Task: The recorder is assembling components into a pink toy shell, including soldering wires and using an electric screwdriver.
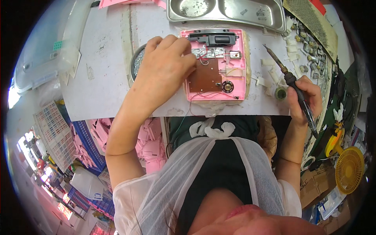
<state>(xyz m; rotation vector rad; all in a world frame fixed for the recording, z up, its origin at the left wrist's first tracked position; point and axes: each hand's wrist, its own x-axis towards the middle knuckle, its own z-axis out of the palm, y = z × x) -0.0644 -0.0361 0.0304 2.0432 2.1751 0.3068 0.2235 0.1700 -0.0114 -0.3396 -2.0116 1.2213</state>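
Observation:
A pink plastic housing (pixel 241 64) lies on the table in front of me. It holds a brown circuit board (pixel 207 76), a black plastic part (pixel 219 39) along its far side, a small round speaker (pixel 227 86) and thin red wires. My left hand (pixel 168 58) is bent over the housing's left edge, with its thumb side by the board. Its fingers are curled and their tips are hidden, so what they grip does not show. On the right, my right hand (pixel 306 98) is closed round the handle of a soldering iron (pixel 291 80), whose tip points up and left, away from the board.
Partly behind my left hand stands a round metal bowl (pixel 138 62) of small bits. A steel tray (pixel 231 17) lies beyond the housing. Small metal and white parts (pixel 307 49) crowd the right side. Pink pieces (pixel 150 143) sit below the table's left front edge; a yellow fan (pixel 348 170) is lower right.

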